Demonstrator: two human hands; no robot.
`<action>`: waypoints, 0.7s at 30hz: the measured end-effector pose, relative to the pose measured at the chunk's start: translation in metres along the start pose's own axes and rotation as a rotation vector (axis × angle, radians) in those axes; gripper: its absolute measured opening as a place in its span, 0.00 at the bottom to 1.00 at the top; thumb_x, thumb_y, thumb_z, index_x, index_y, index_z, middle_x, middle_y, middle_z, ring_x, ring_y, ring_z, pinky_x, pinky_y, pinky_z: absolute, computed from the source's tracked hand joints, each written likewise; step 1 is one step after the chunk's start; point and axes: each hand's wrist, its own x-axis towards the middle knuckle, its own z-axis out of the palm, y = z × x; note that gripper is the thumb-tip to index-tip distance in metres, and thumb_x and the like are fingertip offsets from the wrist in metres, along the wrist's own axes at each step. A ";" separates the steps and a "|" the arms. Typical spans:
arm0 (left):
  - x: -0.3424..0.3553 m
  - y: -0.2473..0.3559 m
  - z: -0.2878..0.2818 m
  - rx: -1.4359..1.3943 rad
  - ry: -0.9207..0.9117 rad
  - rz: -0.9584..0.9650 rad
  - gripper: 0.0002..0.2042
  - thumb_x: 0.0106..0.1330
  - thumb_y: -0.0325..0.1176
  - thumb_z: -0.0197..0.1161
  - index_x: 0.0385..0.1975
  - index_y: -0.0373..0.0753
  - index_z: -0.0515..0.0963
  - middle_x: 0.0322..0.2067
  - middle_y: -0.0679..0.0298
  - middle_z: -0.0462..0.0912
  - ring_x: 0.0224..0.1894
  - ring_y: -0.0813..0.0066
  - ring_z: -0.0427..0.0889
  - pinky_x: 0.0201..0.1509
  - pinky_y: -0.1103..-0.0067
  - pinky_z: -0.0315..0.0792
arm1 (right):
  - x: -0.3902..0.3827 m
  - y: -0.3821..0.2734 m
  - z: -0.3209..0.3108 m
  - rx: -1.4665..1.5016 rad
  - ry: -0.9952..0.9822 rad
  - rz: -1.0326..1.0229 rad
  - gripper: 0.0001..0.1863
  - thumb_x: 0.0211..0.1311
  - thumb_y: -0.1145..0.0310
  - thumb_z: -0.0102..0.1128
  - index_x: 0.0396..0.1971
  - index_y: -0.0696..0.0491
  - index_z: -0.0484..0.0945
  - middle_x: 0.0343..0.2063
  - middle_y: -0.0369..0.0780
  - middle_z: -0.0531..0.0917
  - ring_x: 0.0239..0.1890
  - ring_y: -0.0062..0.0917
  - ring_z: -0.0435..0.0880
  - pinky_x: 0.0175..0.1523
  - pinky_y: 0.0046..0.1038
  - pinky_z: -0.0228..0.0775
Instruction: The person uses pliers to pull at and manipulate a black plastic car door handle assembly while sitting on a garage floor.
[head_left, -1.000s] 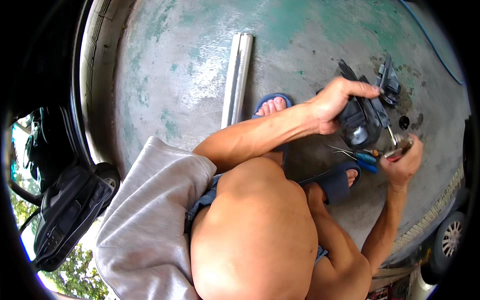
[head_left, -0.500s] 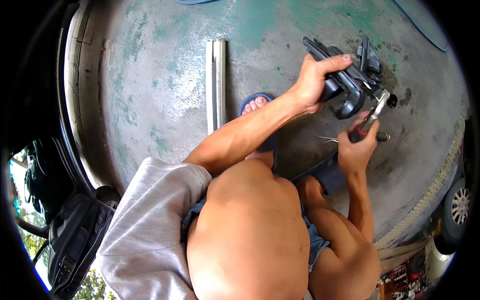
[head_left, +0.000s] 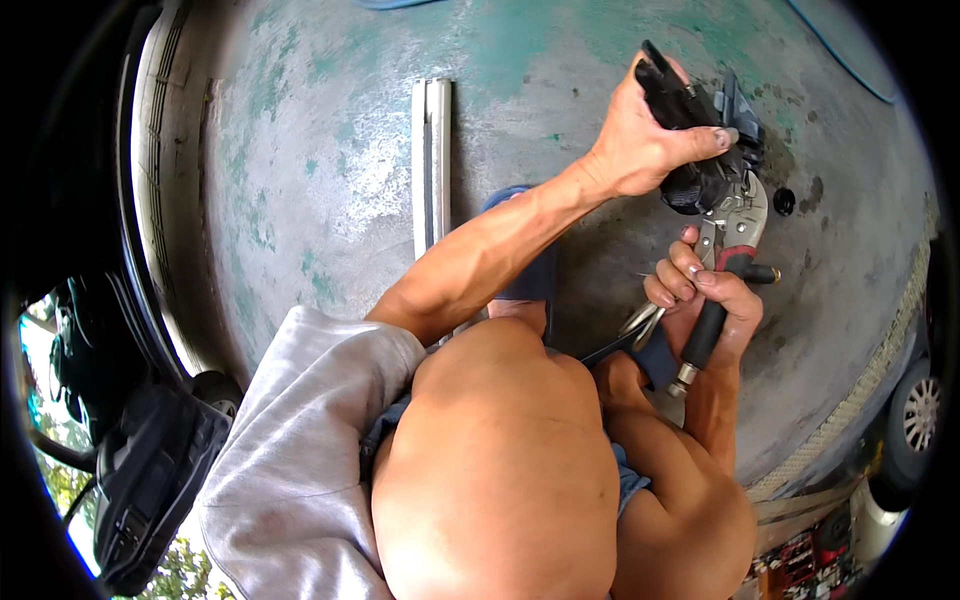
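Observation:
My left hand (head_left: 645,140) grips a black plastic assembly (head_left: 690,185) at the upper right, with the thumb across its front. Below it my right hand (head_left: 715,305) is closed on locking pliers (head_left: 735,215) with red-and-black grips, their metal head against the lower end of the assembly. I cannot tell if the jaws clamp it. Another dark part (head_left: 730,92) shows just behind the assembly, and a small black ring (head_left: 785,202) lies on the floor to the right. A dark-handled tool (head_left: 762,273) is partly hidden behind the pliers.
A long pale rail (head_left: 430,150) lies on the stained concrete floor (head_left: 300,150), left of my sandaled foot (head_left: 525,280). A blue hose (head_left: 840,55) runs along the upper right. A car wheel (head_left: 915,420) is at the right edge, tools (head_left: 790,565) at lower right, dark objects (head_left: 140,480) at lower left.
My left hand has moved up and turned the assembly more upright. My right hand has swung the pliers up beneath it, their head now meeting the assembly's lower end.

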 end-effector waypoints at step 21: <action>-0.019 0.050 -0.002 -0.375 0.090 -0.602 0.08 0.65 0.35 0.65 0.33 0.36 0.80 0.29 0.61 0.85 0.30 0.74 0.85 0.35 0.77 0.80 | 0.029 -0.019 -0.052 -1.533 0.177 -0.863 0.30 0.49 0.76 0.67 0.54 0.64 0.67 0.34 0.45 0.77 0.32 0.35 0.79 0.38 0.31 0.75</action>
